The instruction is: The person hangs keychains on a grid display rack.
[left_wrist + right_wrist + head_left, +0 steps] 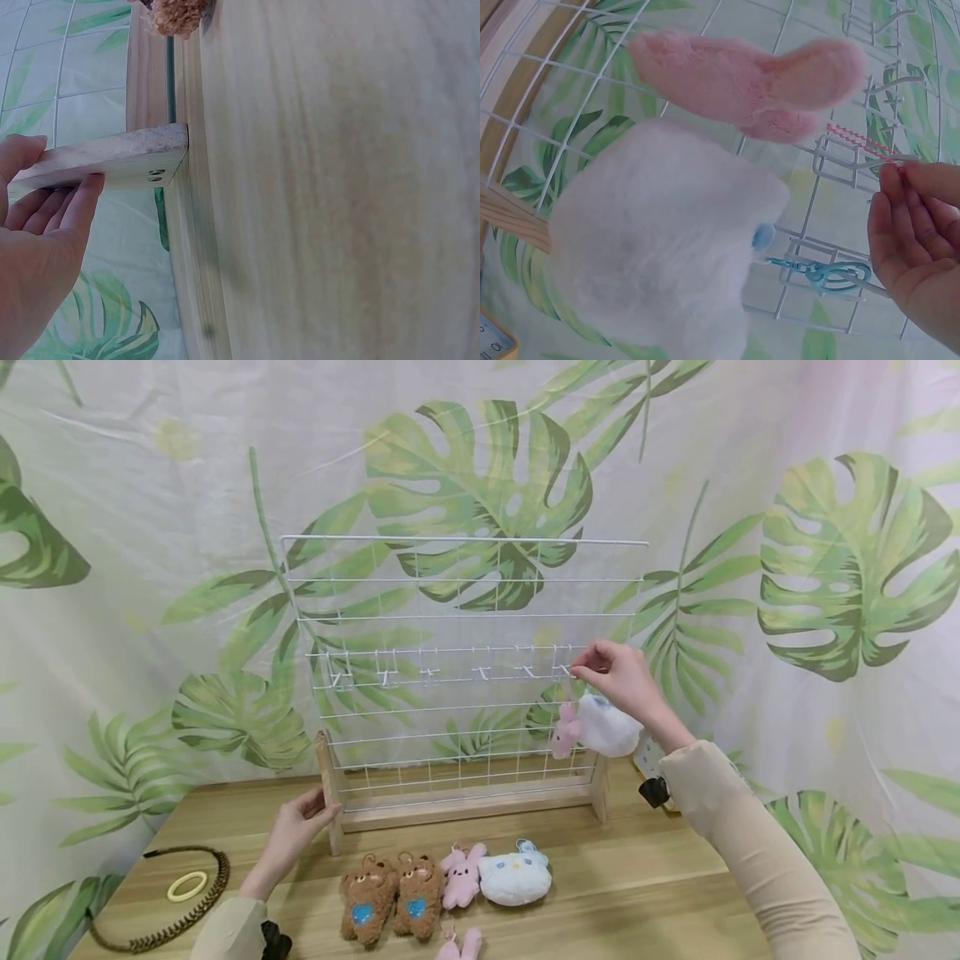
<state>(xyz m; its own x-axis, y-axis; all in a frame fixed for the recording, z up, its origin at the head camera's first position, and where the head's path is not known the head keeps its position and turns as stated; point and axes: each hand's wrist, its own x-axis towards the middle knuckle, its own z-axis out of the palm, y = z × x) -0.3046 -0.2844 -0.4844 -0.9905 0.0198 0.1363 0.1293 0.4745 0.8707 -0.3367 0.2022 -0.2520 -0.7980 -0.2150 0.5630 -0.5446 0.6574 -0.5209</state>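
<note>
My right hand (618, 675) is at the right end of the hook row, where it pinches the pink cord loop (859, 141) of a pink bunny plush (742, 82) at the tip of a white hook (889, 160). The bunny dangles in front of the wire grid. Beside it, a round white plush (656, 225) hangs by a blue cord (821, 272) from the neighbouring hook. Low on the left, my left hand (288, 835) grips the rack's wooden side post (112, 154), thumb on one face and fingers on the other.
The white wire grid rack (465, 539) carries several hooks in a row. Two brown bear plushes (367, 902), a pink bunny (462, 877), a white plush (517, 877) and another pink bunny (461, 946) lie in front. A braided headband (180, 927) surrounds a yellow ring (187, 887) at left.
</note>
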